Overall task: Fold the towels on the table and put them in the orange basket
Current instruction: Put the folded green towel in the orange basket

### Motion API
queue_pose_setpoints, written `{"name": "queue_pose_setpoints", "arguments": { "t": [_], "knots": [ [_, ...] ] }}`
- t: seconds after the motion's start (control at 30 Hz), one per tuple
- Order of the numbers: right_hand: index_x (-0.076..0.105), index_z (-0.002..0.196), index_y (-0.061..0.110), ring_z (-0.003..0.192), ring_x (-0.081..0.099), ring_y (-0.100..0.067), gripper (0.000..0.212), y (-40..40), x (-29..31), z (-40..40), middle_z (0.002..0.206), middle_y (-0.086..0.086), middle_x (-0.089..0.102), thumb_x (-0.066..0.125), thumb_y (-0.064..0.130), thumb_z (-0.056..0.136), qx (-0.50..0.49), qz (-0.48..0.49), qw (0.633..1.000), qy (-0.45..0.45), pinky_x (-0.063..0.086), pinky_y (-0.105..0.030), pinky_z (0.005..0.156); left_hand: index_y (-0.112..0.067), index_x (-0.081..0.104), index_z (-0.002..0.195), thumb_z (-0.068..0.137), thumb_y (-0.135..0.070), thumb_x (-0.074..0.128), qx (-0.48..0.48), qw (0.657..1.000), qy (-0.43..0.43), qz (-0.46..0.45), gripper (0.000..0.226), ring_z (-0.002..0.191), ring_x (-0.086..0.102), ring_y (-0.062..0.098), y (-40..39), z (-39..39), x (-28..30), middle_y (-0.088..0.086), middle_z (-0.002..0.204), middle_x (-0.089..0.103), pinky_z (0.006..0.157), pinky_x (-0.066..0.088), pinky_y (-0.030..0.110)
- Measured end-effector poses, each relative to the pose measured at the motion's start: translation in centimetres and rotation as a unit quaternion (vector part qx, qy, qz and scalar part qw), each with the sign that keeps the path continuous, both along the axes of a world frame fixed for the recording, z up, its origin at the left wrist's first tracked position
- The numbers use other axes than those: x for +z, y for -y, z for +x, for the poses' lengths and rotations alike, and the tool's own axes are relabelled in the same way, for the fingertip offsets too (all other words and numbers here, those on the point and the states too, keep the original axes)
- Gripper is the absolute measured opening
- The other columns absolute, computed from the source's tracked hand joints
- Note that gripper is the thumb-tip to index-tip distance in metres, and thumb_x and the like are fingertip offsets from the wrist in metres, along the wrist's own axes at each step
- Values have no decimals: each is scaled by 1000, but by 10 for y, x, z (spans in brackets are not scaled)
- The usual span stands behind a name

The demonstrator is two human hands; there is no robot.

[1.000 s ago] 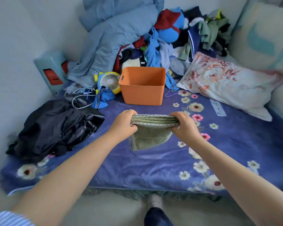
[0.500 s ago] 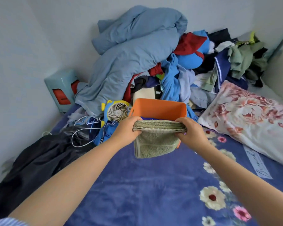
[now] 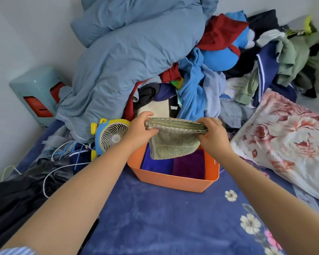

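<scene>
A bed covered with a dark blue flowered blanket [image 3: 155, 218] fills the room's corner against pale walls. Nearest on it stands the orange basket [image 3: 173, 183], with a blue towel [image 3: 156, 165] and a purple towel [image 3: 190, 166] lying side by side inside. Just above the basket's far half hangs a folded green towel [image 3: 173, 142], its loose flap drooping toward the opening. The left hand [image 3: 139, 130] is closed around the towel's left end; the right hand [image 3: 213, 137] pinches its right end. Left of the basket sits a small blue-and-yellow fan [image 3: 110, 138]; right of it lies a floral pillow [image 3: 287, 142]. Behind the basket rises a heap of clothes [image 3: 219, 70] and a grey-blue duvet [image 3: 127, 57].
</scene>
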State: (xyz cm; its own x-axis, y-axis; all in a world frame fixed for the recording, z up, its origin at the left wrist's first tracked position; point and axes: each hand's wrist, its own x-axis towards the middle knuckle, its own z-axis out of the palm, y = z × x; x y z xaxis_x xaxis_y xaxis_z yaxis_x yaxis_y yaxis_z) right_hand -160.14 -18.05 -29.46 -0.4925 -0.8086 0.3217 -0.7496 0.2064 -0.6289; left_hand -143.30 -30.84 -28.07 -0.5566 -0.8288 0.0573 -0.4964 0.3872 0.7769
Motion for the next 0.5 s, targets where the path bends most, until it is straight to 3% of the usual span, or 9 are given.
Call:
{"name": "queue_pose_setpoints", "arguments": {
  "t": [0.1,0.17,0.3,0.37,0.5],
  "knots": [
    [60,107,-3,99,55,-32,38,33,-32,-15,104,-21,61,60,-13,70,3,23,999,39,25,-9,70,-14,46,129,80,-9,67,34,993,-52,97,53,103,45,9,35,-17,-37,7,126,51,75,37,8],
    [58,110,-4,100,54,-31,39,55,-58,-23,105,-21,60,62,-11,72,6,45,996,70,25,-9,70,-14,47,128,82,-10,66,57,985,-63,148,50,115,47,15,57,-26,-67,7,131,49,90,38,18],
    [54,111,-4,102,51,-30,35,92,-122,-32,106,-20,57,59,-8,77,28,118,983,135,28,-15,72,-15,42,133,90,-22,56,78,981,5,180,45,126,42,22,89,-41,-136,8,136,44,101,34,29],
    [52,113,0,99,50,-25,33,106,-151,-33,107,-16,56,56,-5,80,35,155,970,184,33,-19,76,-12,32,138,96,-24,43,75,981,66,165,45,125,42,25,96,-49,-168,11,139,41,100,34,31],
    [49,116,5,83,48,-15,31,133,-201,-37,89,-2,53,51,-1,86,38,248,919,305,41,-25,64,-3,31,132,99,-15,33,95,973,178,113,36,104,51,33,109,-62,-221,19,127,47,77,36,32]
  ]
}}
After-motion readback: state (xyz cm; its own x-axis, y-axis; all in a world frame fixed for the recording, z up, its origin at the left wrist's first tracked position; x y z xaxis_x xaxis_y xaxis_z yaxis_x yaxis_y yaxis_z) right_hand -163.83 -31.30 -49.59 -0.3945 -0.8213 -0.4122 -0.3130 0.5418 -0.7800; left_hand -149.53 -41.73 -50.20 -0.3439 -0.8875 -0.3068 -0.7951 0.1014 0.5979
